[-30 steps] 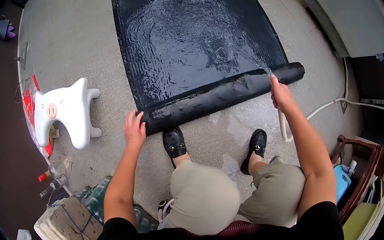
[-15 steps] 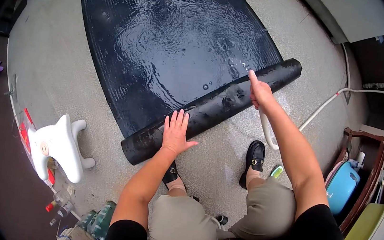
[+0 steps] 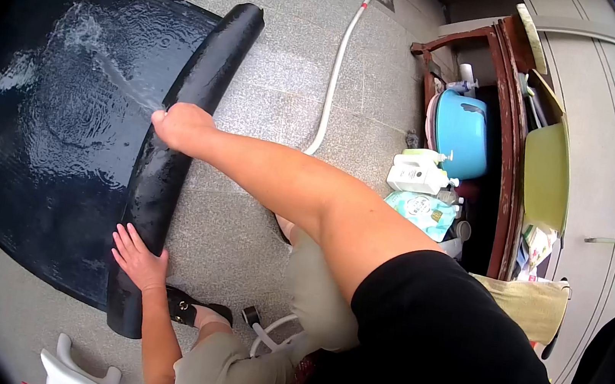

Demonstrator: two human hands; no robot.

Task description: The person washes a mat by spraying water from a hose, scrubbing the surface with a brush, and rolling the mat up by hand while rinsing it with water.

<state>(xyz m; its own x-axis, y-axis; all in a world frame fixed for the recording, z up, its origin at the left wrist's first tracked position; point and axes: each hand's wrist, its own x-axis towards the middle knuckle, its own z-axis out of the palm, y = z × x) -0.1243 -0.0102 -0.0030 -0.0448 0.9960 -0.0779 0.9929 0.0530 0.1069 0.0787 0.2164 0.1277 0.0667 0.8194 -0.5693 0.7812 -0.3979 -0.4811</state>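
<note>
A black rubber mat (image 3: pixel 25 180) lies wet on the floor, its near end wound into a thick roll (image 3: pixel 159 193). My left hand (image 3: pixel 140 257) rests on the lower part of that roll, palm down with the fingers spread. Over the roll's upper part, my right hand (image 3: pixel 183 128) is closed around the end of a pale hose (image 3: pixel 334 80). A stream of water (image 3: pixel 125 81) leaves it and splashes on the flat mat, making ripples. The hose end itself is hidden by my fingers.
To the right stands a reddish-brown wooden rack (image 3: pixel 507 163) with a blue basin (image 3: pixel 460 134). Pump bottles (image 3: pixel 417 173) and a teal pouch (image 3: pixel 424 214) are beside it. A white stool (image 3: pixel 74 374) stands at the lower left. The hose runs across the tiled floor (image 3: pixel 276 73).
My view has turned to the right, bringing the rack and bottles further in. The right hand keeps the hose and the water now lands farther out on the mat; the left hand stays on the roll.
</note>
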